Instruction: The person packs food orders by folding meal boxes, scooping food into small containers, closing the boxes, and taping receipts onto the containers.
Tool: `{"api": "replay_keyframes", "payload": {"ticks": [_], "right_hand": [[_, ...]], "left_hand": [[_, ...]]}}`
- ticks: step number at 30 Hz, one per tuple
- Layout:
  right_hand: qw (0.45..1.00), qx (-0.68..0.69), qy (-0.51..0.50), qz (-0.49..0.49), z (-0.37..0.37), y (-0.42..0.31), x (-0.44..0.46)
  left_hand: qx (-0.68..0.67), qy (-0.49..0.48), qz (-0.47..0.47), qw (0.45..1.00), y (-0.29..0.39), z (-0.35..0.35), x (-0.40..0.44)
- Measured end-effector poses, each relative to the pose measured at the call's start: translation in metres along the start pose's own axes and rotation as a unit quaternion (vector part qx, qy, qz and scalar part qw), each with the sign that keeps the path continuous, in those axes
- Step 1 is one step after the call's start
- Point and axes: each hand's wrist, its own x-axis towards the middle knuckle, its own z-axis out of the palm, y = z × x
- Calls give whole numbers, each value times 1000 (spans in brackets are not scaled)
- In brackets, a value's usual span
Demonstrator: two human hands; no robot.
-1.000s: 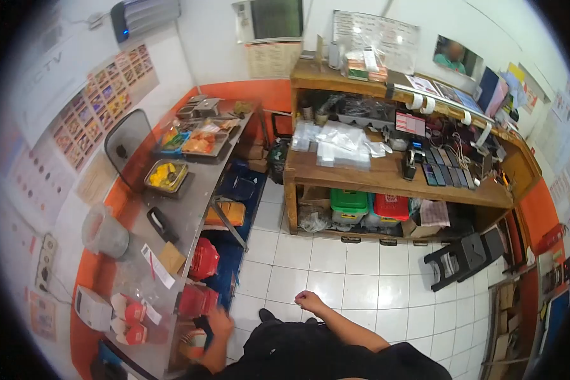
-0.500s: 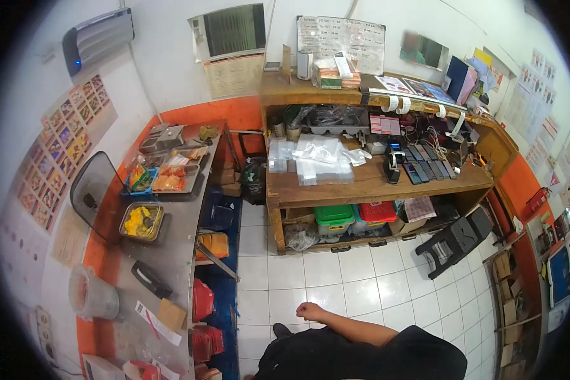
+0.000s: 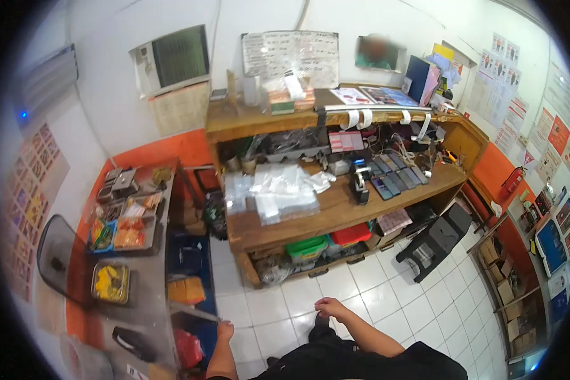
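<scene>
1. Well to the left of our left fingers, a tray of yellow food (image 3: 111,282) sits on the steel table (image 3: 147,301); a dragging sleeve could tip it.
2. Just left of those fingers, below the tabletop, lies a red package (image 3: 188,348); a swinging arm might knock it.
3. The metal strut (image 3: 193,313) ends right by our left hand (image 3: 224,330). Its fingers look bent; we cannot tell whether they touch the strut, whose end could scrape us.
4. Our right hand (image 3: 330,308) hangs above the tiled floor (image 3: 386,275), fingers curled, no object visible; we cannot tell whether they meet.
5. Beyond and right of those fingers, phones (image 3: 392,174) crowd the wooden counter (image 3: 335,197); a careless reach could nudge one.
6. Farther right, the black stool (image 3: 436,240) could trip us if we step unseeing.
</scene>
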Motion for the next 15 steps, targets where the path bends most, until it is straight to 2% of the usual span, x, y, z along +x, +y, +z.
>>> {"api": "replay_keyframes", "payload": {"ticks": [2, 3, 4, 6, 9, 12, 13, 14, 15], "right_hand": [[999, 23, 28, -11, -61, -6, 12], [997, 31, 71, -13, -90, -10, 16], [993, 41, 111, -15, -115, -13, 20], [983, 65, 169, -22, -175, -7, 33], [960, 125, 248, -28, -241, -11, 35], [951, 121, 284, 8, -277, -11, 54], [946, 113, 303, 38, -284, -12, 63], [948, 119, 293, 32, -287, -11, 75], [953, 127, 275, 28, -286, -11, 86]], "left_hand": [[124, -88, 94, 984, 22, 26, 9], [195, -176, 118, 958, 52, 31, 6], [205, -174, 122, 955, 70, 35, 6], [149, -399, 177, 887, 111, 50, 2], [68, -381, 267, 883, 171, 84, 13], [-30, -181, 186, 965, 207, 86, 50], [-56, -112, 114, 986, 214, 82, 65], [-93, -38, 44, 994, 238, 57, 75], [-104, 34, 54, 993, 270, 26, 89]]}}
